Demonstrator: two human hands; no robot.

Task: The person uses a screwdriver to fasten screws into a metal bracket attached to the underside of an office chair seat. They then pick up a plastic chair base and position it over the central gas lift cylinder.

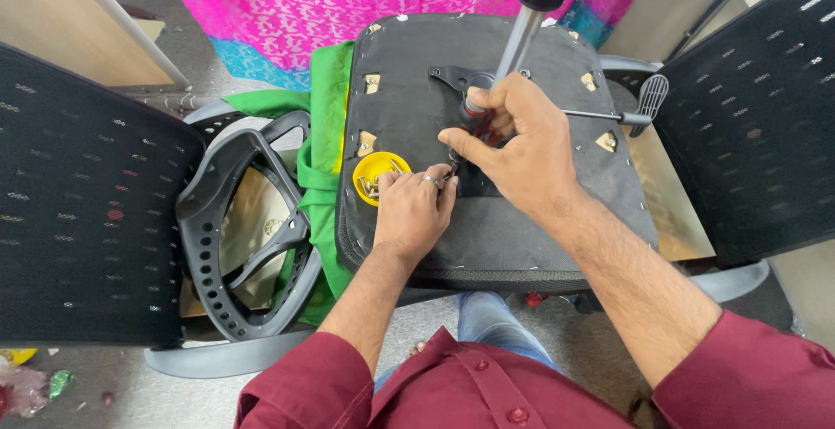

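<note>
Seat base, the upturned black underside of an office chair seat, lies right in front of me in the head view, resting across the person's lap area, with a green cloth tucked under its left edge. I judge the fitting work to be partly along: a dark mechanism plate sits at the seat's centre with the metal gas column rising from it, and a lever with a paddle end sticks out to the right. Several brass-coloured insert holes around the seat look unfilled to me, so fasteners seem left to do.

My right hand has its fingers wrapped tight round a screwdriver, tip down on the seat. My left hand rests on the seat just beside that tip, fingers curled in and pinching something small; I cannot tell what.

The one container is a small yellow cup, touching the left hand's knuckles, holding a few loose screws. Black mesh chair backs and a plastic frame stand to either side
</note>
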